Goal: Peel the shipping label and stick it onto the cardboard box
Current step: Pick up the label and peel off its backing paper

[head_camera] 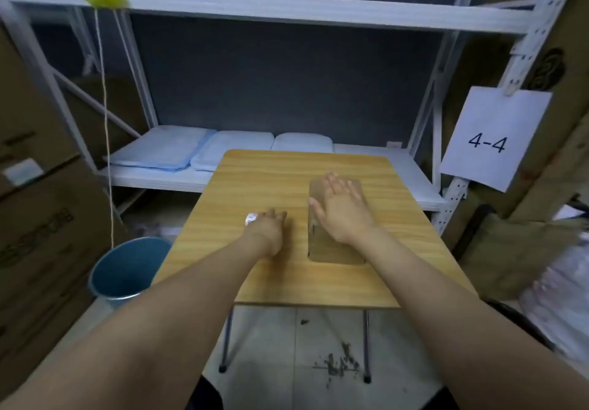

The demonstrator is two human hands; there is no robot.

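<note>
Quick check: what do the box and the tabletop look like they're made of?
Box: plain brown cardboard, matte, judging by its dull, even surface and soft edges. Tabletop: light wood grain, smooth with slight sheen; probably laminate over board, though solid wood can't be excluded.

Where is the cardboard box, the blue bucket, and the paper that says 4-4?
cardboard box [334, 252]: head view, bare near end of its top.
blue bucket [127, 269]: head view, inside wall.
4-4 paper [495, 116]: head view, blank part above the number.

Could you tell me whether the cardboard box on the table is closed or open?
Closed: the cardboard box shows a flat top, with the right hand spread on it.
</note>
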